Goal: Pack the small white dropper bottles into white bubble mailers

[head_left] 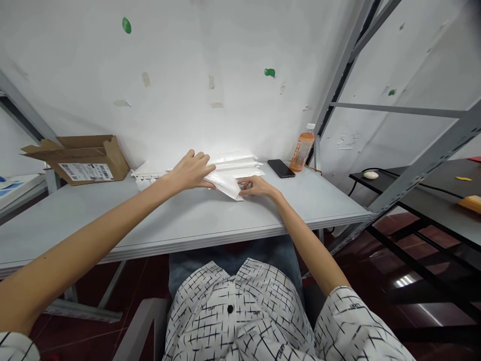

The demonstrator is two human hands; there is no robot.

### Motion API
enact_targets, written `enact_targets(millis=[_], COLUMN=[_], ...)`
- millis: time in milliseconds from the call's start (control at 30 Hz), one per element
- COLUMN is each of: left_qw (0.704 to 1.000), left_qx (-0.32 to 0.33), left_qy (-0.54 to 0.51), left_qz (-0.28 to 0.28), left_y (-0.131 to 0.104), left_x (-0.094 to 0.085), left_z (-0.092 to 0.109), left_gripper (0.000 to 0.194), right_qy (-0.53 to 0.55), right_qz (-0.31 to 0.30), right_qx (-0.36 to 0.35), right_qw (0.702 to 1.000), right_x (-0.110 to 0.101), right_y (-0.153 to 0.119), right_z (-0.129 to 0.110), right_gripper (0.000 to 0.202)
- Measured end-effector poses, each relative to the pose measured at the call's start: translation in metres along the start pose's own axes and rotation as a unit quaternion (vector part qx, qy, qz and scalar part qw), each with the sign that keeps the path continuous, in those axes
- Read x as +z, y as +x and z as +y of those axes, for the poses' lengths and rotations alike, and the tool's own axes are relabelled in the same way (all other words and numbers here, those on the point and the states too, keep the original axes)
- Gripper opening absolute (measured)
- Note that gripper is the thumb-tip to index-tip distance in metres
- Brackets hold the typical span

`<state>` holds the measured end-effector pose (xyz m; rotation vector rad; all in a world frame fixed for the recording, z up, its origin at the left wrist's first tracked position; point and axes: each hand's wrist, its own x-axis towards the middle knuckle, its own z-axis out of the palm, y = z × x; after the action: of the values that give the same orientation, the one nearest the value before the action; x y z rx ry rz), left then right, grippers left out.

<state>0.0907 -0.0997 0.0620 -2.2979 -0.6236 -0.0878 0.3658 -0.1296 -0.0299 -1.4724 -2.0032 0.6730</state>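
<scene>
A white padded mailer (224, 184) is held tilted between both hands, just above the table. My left hand (193, 170) is closed on its left end, thumb in front. At the right end, my right hand (256, 186) pinches the edge with bent fingers. Right behind the held mailer lies a stack of similar white mailers (240, 164). More white packaging (146, 173) with a jagged edge lies left of my left hand, partly hidden by my forearm.
An open cardboard box (90, 159) with a label stands at the table's left. A black phone (281, 168) and a bottle of orange drink (302, 149) are at the back right. Grey metal posts (340, 75) rise beside the table (225, 220). A white mouse (371, 175) lies on the black desk.
</scene>
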Motion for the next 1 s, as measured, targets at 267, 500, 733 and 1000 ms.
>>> enact_targets(millis=[267,500,733,1000], left_qw=[0.999,1.0,1.0,1.0], left_qx=[-0.005,0.003,0.006,0.0], left_qy=[-0.027,0.004,-0.007,-0.009], left_qz=[0.03,-0.003,0.021,0.025], left_y=[0.004,0.003,0.0,0.007], left_x=[-0.016,-0.01,-0.002,0.0], left_z=[-0.003,-0.002,0.0,0.006], left_gripper=[0.048,0.05,0.05,0.046], right_qy=[0.072,0.101,0.084,0.096], right_qz=[-0.016,-0.032,-0.064,-0.055], right_qx=[0.025,0.019,0.015,-0.043], right_qw=[0.997,0.994,0.994,0.993], right_x=[-0.004,-0.004,0.001,0.014], right_y=[-0.004,-0.007,-0.007,0.001], right_z=[-0.002,-0.008,-0.013,-0.004], right_gripper=[0.033,0.026,0.03,0.021])
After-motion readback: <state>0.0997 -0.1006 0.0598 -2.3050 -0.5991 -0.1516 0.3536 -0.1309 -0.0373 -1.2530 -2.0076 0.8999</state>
